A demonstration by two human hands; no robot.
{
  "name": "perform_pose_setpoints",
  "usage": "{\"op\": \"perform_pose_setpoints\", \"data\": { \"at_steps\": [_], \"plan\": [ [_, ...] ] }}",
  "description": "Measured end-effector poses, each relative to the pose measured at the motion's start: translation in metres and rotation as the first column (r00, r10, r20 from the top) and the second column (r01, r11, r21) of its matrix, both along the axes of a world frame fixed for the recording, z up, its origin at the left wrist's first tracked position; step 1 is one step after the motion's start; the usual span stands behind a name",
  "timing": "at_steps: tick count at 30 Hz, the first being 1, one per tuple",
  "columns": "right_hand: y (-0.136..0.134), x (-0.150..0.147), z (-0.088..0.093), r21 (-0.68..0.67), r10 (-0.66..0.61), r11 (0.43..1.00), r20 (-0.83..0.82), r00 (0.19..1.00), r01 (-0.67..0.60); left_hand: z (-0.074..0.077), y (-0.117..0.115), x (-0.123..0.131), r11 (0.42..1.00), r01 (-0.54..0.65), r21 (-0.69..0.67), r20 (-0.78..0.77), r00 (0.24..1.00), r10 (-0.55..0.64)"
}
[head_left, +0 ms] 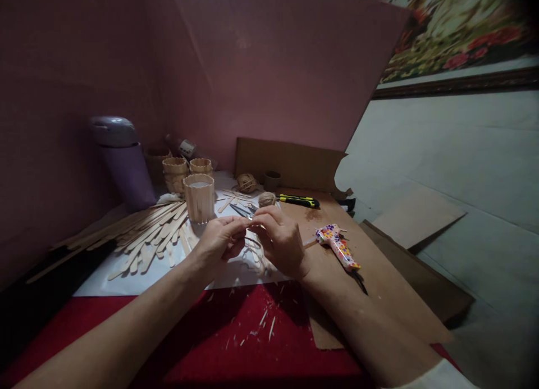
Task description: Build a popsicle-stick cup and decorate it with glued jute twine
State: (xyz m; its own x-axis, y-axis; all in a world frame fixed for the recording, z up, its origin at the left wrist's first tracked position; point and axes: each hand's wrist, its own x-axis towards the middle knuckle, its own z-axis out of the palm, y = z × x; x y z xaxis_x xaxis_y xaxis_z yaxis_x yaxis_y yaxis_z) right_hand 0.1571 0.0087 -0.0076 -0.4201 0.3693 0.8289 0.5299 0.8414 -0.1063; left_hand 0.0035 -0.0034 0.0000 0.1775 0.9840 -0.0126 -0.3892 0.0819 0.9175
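My left hand (221, 240) and my right hand (278, 240) meet over the front of the white paper, fingertips pinched together. Whatever lies between them is too small and too covered by the fingers to make out. Just behind the hands are metal blades, perhaps scissors (241, 210), partly hidden. Left of them stands a round cup (199, 202) walled with upright wooden craft sticks. Loose craft sticks (155, 232) fan out beside my left hand. A small ball of twine (266, 199) sits beyond my right hand, and thin pale strips (263, 262) lie under it.
On the cardboard (379, 299) at right lie a flowered glue gun (337, 246) and a yellow-black utility knife (298, 201). Behind are two stick-walled cups (175, 173), another twine ball (246, 183) and a small dark pot (272, 180). A purple flask (128, 173) stands left. Splinters litter the red cloth (236, 333).
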Motion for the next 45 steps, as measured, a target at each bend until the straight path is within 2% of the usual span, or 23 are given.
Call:
{"op": "perform_pose_setpoints", "data": {
  "at_steps": [5, 9, 15, 19, 21, 26, 28, 36, 40, 43, 45],
  "plan": [
    [0.001, -0.001, 0.000, -0.008, 0.034, 0.999, 0.011, 0.999, -0.034, 0.000, 0.001, 0.001, 1.000, 0.001, 0.019, -0.017, 1.000, 0.000],
    [-0.001, -0.001, 0.002, -0.162, 0.065, 0.984, -0.065, 0.996, -0.075, 0.002, -0.001, 0.001, 1.000, -0.010, 0.023, -0.033, 0.999, 0.011],
    [0.000, -0.002, 0.007, -0.465, 0.021, 0.874, -0.250, 0.968, -0.139, 0.003, -0.002, 0.002, 0.996, 0.005, 0.085, -0.069, 0.998, 0.001],
    [0.003, -0.002, 0.008, -0.564, 0.010, 0.808, -0.280, 0.960, -0.172, 0.003, 0.000, 0.003, 0.989, -0.036, 0.144, -0.133, 0.990, 0.055],
    [0.004, -0.002, 0.008, -0.556, -0.005, 0.817, -0.269, 0.963, -0.151, 0.003, -0.001, 0.003, 0.986, -0.050, 0.159, -0.166, 0.983, 0.077],
    [0.002, -0.003, 0.008, -0.443, -0.052, 0.895, -0.195, 0.979, -0.041, 0.006, -0.005, 0.004, 0.982, -0.062, 0.177, -0.243, 0.964, 0.105],
    [0.002, -0.003, 0.008, -0.442, -0.059, 0.896, -0.189, 0.980, -0.031, 0.007, -0.006, 0.004, 0.979, -0.065, 0.194, -0.269, 0.956, 0.117],
    [0.004, -0.006, 0.007, -0.601, -0.065, 0.783, -0.338, 0.939, -0.162, 0.006, -0.004, 0.002, 0.976, -0.067, 0.205, -0.276, 0.953, 0.123],
    [0.006, -0.006, 0.005, -0.658, -0.045, 0.701, -0.426, 0.904, -0.275, 0.006, -0.004, 0.001, 0.971, -0.074, 0.226, -0.269, 0.954, 0.136],
    [0.009, -0.006, 0.004, -0.681, -0.032, 0.639, -0.489, 0.872, -0.358, 0.007, -0.004, 0.002, 0.978, -0.052, 0.200, -0.245, 0.964, 0.101],
    [0.009, -0.006, 0.003, -0.679, -0.041, 0.629, -0.517, 0.855, -0.380, 0.008, -0.005, 0.004, 0.982, -0.040, 0.182, -0.215, 0.973, 0.079]
  ]
}}
